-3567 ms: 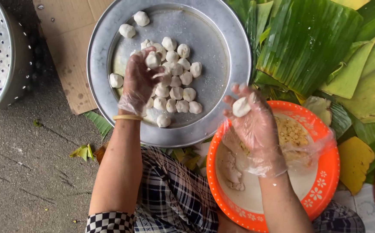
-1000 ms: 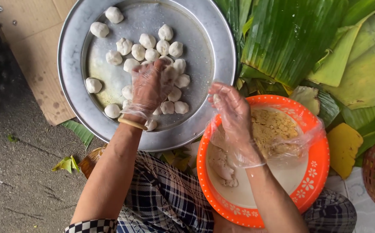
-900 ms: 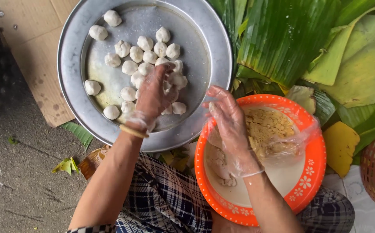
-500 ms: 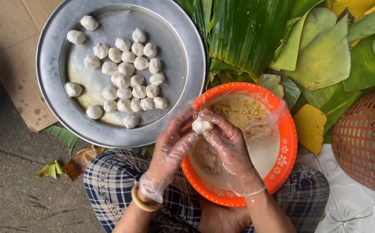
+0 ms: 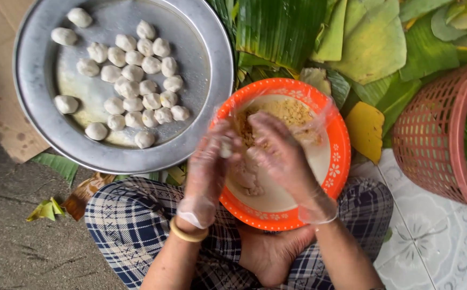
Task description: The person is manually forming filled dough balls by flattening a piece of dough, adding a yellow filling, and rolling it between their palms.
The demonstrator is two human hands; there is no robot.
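A: Nearest the cam?
B: Person sits cross-legged in checked trousers (image 5: 131, 225), orange bowl (image 5: 336, 161) resting on the lap. Both hands gloved in thin clear plastic, over the bowl's near-left part.

A: Hand states?
B: Left hand (image 5: 208, 172), yellow bangle (image 5: 189, 235) at the wrist, is curled narrow round a small pale dough piece (image 5: 226, 148); looks pinched at the fingertips, tho blurred. Right hand (image 5: 277, 156) is cupped against it from the other side, fingers half-closed, touching the same piece. Can't tell if it grips anything of its own.

A: Inside the bowl?
B: Crumbly yellow filling (image 5: 282, 113) at the far side, w/ loose plastic sheet round the rim; more white dough (image 5: 247, 180) at the near-left, under the hands.

A: Step in hand?
B: I'd judge shaping: one ball being rolled or closed between the two hands, above the bowl, not yet set down.

A: Next move needs?
B: Prob. a reach far-left to the round metal tray (image 5: 35, 80), where finished dough balls (image 5: 131, 91) cluster mid-tray w/ a few strays toward its left rim. Free space at the tray's right side.

A: Farther out?
B: Banana leaves (image 5: 298, 32) past the bowl, red mesh basket (image 5: 432, 123) at the right edge.
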